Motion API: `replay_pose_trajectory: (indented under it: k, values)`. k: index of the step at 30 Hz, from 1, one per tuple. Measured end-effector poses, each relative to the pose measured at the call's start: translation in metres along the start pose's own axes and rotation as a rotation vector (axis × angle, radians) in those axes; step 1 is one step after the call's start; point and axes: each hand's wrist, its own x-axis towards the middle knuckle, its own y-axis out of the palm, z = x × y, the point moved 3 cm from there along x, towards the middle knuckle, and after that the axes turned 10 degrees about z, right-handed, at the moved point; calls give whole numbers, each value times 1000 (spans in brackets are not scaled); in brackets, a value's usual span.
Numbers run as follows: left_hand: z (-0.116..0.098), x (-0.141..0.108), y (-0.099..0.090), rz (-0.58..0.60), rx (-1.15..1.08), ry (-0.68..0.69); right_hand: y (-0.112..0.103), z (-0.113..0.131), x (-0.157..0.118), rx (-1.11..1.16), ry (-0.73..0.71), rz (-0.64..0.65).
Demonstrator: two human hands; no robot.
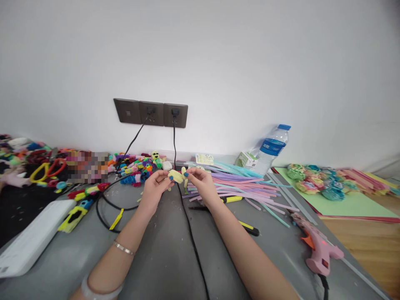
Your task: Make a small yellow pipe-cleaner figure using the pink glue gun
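Note:
Above the middle of the grey table, my left hand [155, 186] pinches a pale yellow fuzzy craft piece [176, 176], perhaps bent from pipe cleaners. My right hand [202, 184] closes its thumb and fingers on the piece's other side, where a small looped part stands up. A little green shows just below it. Pastel pipe cleaners [240, 181] in purple, pink and turquoise lie spread beside my right hand. Under my right forearm are black-and-yellow tools [249, 228], partly hidden by the arm.
A pink glue gun [323, 249] lies at the right, its red light on. A water bottle [272, 149] leans against the wall. Colourful fuzzy crafts [137, 164], scissors [46, 171] and a white box-shaped object [37, 235] are left. A black cable [189, 225] crosses the table.

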Motion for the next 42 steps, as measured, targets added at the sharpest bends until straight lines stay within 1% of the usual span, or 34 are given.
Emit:
replay_pose_trajectory:
  k: [9,18,24,30,35,42]
  values:
    - [1,0,0,32,37,21,2,-1,-1,-126,-66,47]
    - [1,-1,0,40,82,28,5,7,-4,-290,-222,6]
    - [1,-1,1,29,100,41,7,14,-9,-420,-297,-25]
    - [-1,-2,1,26,135,64,11,18,-13,-525,-392,-19]
    - [1,-1,-1,19,151,84,12,19,-15,-545,-385,-52]
    - [0,-2,1,12,141,118,13,23,-16,-515,-418,-78]
